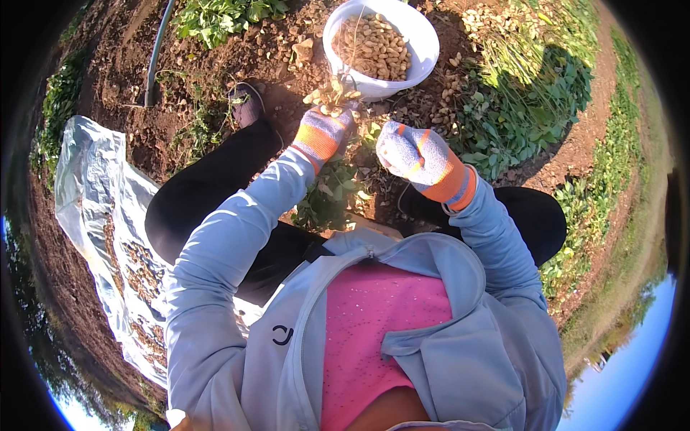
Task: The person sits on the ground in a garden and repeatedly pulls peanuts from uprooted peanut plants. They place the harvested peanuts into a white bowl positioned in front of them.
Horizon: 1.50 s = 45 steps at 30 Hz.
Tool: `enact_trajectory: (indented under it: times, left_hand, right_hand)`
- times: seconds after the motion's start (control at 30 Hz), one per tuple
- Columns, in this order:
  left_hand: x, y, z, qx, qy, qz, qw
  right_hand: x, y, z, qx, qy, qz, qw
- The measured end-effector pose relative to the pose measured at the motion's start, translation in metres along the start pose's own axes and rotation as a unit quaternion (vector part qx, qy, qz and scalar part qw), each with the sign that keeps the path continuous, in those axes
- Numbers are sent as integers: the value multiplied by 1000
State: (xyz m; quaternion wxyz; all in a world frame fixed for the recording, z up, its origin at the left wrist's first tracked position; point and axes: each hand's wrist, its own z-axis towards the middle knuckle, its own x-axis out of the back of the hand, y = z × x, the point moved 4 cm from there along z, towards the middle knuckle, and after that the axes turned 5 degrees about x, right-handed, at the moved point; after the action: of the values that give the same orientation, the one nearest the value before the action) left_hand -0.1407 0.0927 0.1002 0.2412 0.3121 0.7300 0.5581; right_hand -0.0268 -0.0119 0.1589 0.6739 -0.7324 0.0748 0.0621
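Note:
My left hand, in a grey and orange knit glove, grips a peanut plant just below its root end. A cluster of peanut pods sticks up above the fist, in front of the bucket. Green leaves hang below that hand, partly blurred. My right hand, gloved alike, is curled into a fist a short way to the right; nothing shows in it, and its palm side is hidden. Beyond both hands a white plastic bucket stands on the soil, partly filled with unshelled peanuts.
Pulled peanut plants lie heaped right of the bucket, with loose pods around. Clear plastic sheeting carrying scattered pods spreads at left. A hose lies on the soil at upper left. My bent legs flank the work spot.

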Motion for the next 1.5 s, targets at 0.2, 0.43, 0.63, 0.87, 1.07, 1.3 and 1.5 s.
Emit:
enact_trajectory:
  times: [0.2,0.43,0.63,0.87,1.07,1.3,1.5]
  left_hand:
    - [-14,-9,-1,-49,-20,14,998]
    - [-28,-24,-3,-45,-109,113,987]
    - [-28,-52,-1,-187,-90,241,948]
    - [-17,-38,4,-129,-88,544,825]
    - [-28,-13,-12,-292,-79,581,755]
    - [-31,-27,-5,-238,-118,444,856]
    - [-20,-44,-4,-77,-95,234,964]
  right_hand:
    - [32,-3,21,-108,77,159,978]
    - [28,-2,22,73,113,-357,924]
    - [21,1,23,45,44,-499,865]
    - [22,-16,14,95,108,-483,864]
    - [23,3,17,45,100,-452,885]
    - [30,27,24,7,52,-402,914]
    - [13,-2,15,8,72,-543,837]
